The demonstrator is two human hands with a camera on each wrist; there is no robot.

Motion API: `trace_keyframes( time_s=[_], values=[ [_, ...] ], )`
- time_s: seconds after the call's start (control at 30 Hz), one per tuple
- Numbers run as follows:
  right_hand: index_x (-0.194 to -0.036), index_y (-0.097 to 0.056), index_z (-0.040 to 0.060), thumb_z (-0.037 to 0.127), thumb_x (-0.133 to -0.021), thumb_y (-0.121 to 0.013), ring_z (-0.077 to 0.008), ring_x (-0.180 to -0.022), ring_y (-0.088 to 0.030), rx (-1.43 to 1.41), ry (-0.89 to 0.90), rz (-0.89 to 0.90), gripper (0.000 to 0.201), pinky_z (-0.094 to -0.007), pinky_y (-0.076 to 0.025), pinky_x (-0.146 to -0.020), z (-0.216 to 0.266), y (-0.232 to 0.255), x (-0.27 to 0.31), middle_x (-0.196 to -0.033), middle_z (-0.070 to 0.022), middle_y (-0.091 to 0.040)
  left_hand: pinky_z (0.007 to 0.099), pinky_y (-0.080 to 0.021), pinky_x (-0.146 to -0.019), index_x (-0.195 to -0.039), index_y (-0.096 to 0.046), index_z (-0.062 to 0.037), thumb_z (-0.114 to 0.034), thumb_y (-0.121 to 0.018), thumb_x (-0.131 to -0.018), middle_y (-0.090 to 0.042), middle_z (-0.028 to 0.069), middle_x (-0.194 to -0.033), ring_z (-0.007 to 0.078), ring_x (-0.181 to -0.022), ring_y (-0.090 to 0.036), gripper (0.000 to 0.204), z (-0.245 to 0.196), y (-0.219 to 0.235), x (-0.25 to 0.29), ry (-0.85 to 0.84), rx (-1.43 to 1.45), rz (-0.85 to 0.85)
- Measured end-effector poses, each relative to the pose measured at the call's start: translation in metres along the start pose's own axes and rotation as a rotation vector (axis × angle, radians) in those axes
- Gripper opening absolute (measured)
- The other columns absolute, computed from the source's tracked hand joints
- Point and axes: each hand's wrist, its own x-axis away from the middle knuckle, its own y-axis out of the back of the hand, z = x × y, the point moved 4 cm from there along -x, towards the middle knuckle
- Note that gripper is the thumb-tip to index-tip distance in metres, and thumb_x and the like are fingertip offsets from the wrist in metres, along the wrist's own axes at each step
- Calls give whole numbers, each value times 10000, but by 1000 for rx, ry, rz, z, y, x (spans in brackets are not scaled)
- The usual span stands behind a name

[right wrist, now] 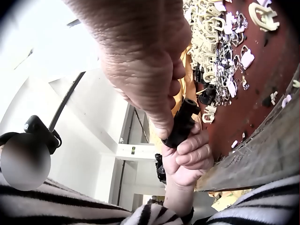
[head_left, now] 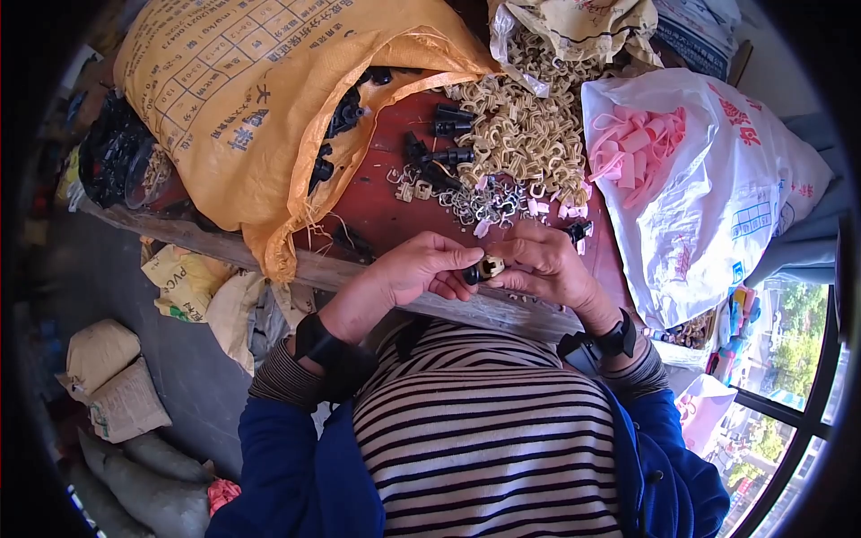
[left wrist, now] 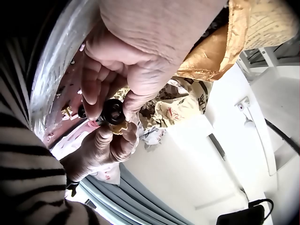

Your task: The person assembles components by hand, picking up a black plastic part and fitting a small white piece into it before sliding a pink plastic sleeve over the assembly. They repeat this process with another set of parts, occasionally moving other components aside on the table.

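Note:
Between thumb and fingers, my left hand grips a short black tubular plastic fitting with a side stub. Seen from the left wrist, the round open end of the black fitting faces the camera. My right hand meets it from the other side and pinches a small cream plastic clip at the fitting's end. Part of the cream clip shows between the right fingertips in the left wrist view; the right wrist view hides it behind the hand. Both hands are just above the table's front edge.
On the red table lie a heap of cream clips, small metal clips and several black fittings. An orange sack with black parts stands left, a white bag of pink pieces right.

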Motion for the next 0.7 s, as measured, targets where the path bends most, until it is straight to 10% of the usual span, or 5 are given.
trace_keyframes(
  time_s=[0.47, 0.7],
  values=[
    [-858, -577, 46, 178, -614, -696, -204, -620, -501, -33, -141, 246, 302, -305, -404, -539, -1, -7, 3, -672, -66, -498, 209, -479, -515, -873, -561, -13, -282, -568, -775, -603, 90, -735, 141, -599, -596, 286, 15, -5, -4, 67, -52, 7],
    [-828, -560, 33, 174, -612, -685, -238, -647, -520, -87, -278, 30, 287, -324, -420, -564, -15, 7, 11, -705, -74, -505, 229, -487, -608, -943, -521, -8, -158, -558, -778, -591, 109, -844, 158, -702, -595, 226, 12, -5, -6, -59, 43, -4]
  ],
)
